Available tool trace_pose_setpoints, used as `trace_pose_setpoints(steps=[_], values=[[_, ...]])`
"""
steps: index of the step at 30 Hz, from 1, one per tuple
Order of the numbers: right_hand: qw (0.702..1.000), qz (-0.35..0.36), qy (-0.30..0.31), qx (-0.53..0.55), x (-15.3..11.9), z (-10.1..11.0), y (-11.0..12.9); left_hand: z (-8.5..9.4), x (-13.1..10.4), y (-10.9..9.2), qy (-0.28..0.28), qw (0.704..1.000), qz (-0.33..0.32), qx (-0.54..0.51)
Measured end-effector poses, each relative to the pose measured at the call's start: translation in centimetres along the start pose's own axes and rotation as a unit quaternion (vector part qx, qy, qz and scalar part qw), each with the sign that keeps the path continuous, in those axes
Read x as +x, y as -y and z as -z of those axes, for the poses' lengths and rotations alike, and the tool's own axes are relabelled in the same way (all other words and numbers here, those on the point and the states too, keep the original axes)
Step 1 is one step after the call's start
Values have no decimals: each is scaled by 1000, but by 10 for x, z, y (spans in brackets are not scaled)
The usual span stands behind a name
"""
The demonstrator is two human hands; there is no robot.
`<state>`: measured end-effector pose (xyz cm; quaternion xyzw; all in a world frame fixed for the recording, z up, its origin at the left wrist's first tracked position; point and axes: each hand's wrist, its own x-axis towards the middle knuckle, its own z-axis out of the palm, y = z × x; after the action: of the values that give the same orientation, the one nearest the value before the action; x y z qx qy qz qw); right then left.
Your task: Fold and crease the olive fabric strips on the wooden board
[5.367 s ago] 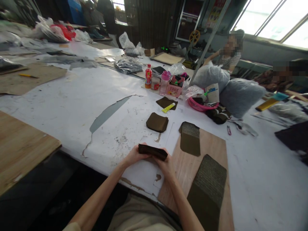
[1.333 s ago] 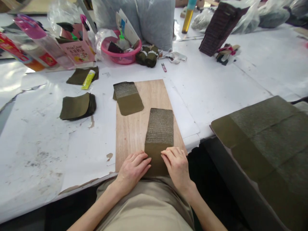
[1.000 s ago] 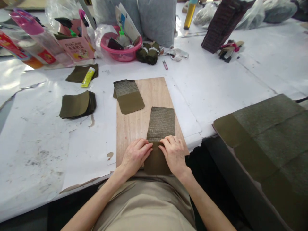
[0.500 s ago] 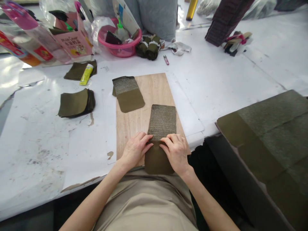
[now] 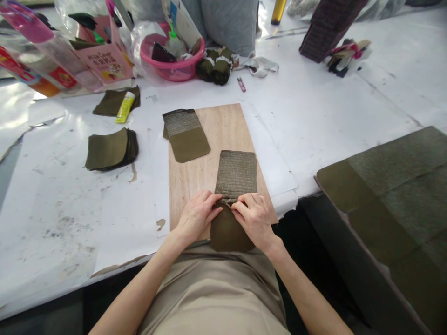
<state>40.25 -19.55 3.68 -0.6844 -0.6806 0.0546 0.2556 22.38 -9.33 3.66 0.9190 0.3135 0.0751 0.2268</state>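
An olive fabric piece, ribbed and greyish on its upper part and smooth on its lower part, lies at the front of a wooden board. My left hand pinches it at the left end of the line between the two parts. My right hand pinches the same line farther right. Between my fingertips the fabric edge is raised in a small fold. The smooth lower end reaches past the board's front edge toward my lap. Another two-part fabric piece rests at the board's back left.
Left of the board are a stack of olive fabric pieces and a yellow tube on more fabric. A pink basket, rolled dark fabric and small pink snips are behind. Large olive panels lie at the right.
The fabric edge between my fingertips has lifted into a visible fold. Both hands keep nearly the same place, and the view has shifted slightly.
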Motion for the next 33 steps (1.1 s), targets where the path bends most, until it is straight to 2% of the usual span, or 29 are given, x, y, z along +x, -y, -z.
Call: trace_pose_setpoints(steps=[6, 12, 17, 21, 28, 33], values=[[998, 54, -4, 21, -5, -1, -6, -1, 0, 1, 1, 1000, 5, -7], [998, 54, -9, 36, -5, -3, -5, 0, 0, -3, -46, 997, 21, -50], [998, 47, -27, 28, -7, -5, -4, 2, 2, -8, -6, 998, -58, 0], [998, 50, -34, 27, -8, -6, -5, 7, 7, -11, 26, 995, -96, 23], [998, 53, -33, 30, -10, -7, -5, 24, 17, -16, 63, 994, -75, 50], [997, 60, -39, 33, -11, -8, -7, 28, 23, -4, 60, 991, -74, 91]])
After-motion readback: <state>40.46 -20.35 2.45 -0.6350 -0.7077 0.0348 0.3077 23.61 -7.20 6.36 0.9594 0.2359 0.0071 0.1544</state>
